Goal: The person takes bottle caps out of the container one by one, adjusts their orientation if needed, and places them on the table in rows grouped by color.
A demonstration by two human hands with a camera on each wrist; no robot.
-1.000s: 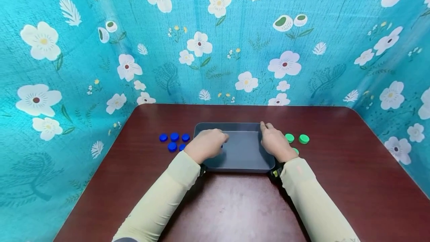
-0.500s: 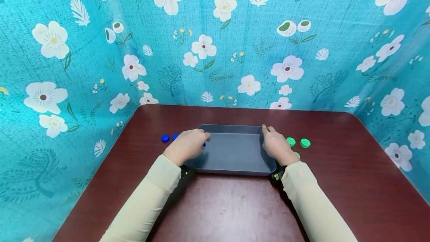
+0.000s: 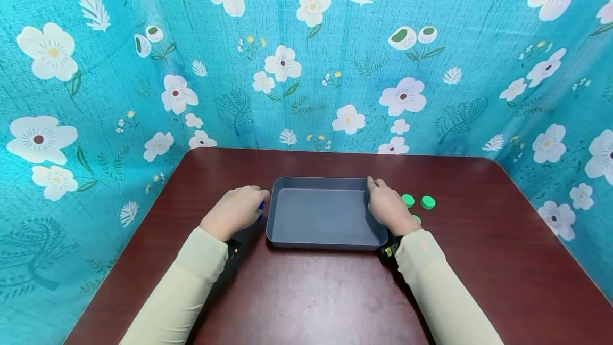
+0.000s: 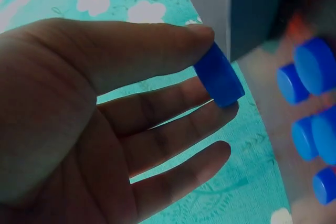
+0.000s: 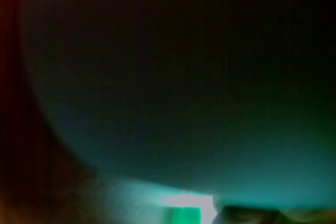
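Observation:
My left hand [image 3: 237, 209] pinches a blue bottle cap [image 4: 219, 74] between thumb and fingertips, just outside the left wall of a grey rectangular tray [image 3: 325, 217]. In the left wrist view, several more blue bottle caps [image 4: 315, 66] stand on the table near the held one; in the head view the hand hides most of them. At the tray's right wall, my right hand [image 3: 387, 207] holds the rim, two fingers lying over its far part. Its thumb is not clearly visible, and the right wrist view is mostly dark.
Green bottle caps [image 3: 428, 202] lie on the dark red table [image 3: 316, 286] to the right of the tray, beside the right hand. A blue flowered curtain [image 3: 306, 68] hangs behind the table and at its sides.
My left hand has moved left with the blue bottle cap, from over the tray to beside the other blue caps. The right hand has stayed at the tray's right wall.

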